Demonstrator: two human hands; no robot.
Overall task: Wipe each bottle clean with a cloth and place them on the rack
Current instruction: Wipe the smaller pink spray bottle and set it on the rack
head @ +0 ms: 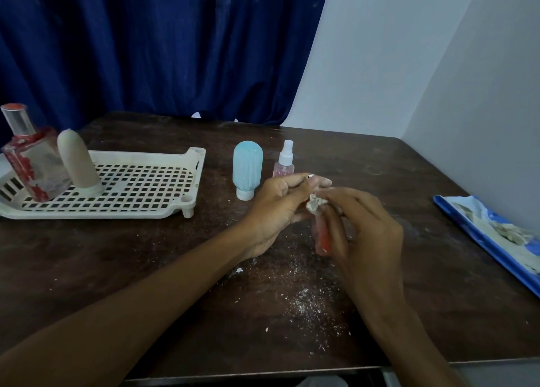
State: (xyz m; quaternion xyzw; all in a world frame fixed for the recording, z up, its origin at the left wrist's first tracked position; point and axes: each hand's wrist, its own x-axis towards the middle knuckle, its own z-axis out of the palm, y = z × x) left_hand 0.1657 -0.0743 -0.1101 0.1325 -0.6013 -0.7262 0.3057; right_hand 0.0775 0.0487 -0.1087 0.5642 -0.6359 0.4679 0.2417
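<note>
Wiping was under way: the right hand (365,234) gripped a small red bottle (323,239) just above the worktop (146,255), the left hand (279,208) pinching the cloth (315,204) against its top. Next, I judge, it needed carrying left to the rack (193,160), beside the beige bottle (77,164)

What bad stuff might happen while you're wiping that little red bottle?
The left hand, wiping with the cloth, works right beside the pink spray bottle and blue bottle; a bump might topple them. The red bottle, in the grip of the right hand, may slip. White crumbs on the table could dirty it again.
</note>
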